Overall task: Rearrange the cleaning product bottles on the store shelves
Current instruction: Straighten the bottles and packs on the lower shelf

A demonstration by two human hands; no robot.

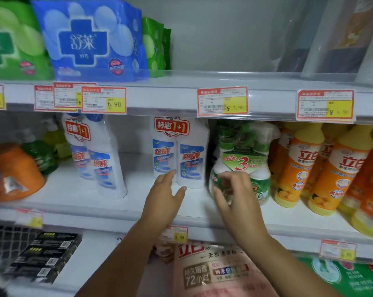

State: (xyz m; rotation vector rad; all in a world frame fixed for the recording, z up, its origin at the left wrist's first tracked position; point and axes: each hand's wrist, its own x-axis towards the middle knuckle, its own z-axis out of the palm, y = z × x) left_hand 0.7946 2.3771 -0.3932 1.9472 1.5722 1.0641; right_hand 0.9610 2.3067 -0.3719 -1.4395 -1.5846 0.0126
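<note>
The middle shelf (125, 202) carries the cleaning bottles in a row. At the right stand orange-and-yellow detergent bottles (331, 170), packed close together. Left of them is a green spray-bottle bundle (241, 155), then a white twin-pack (180, 153) marked "1+1", and further left a second white twin-pack (95, 155), tilted. The left hand (164, 196) hangs open, fingers spread, its fingertips at the foot of the nearer twin-pack. The right hand (232, 194) is curled loosely in front of the spray bundle's lower part; whether it grips cannot be told.
</note>
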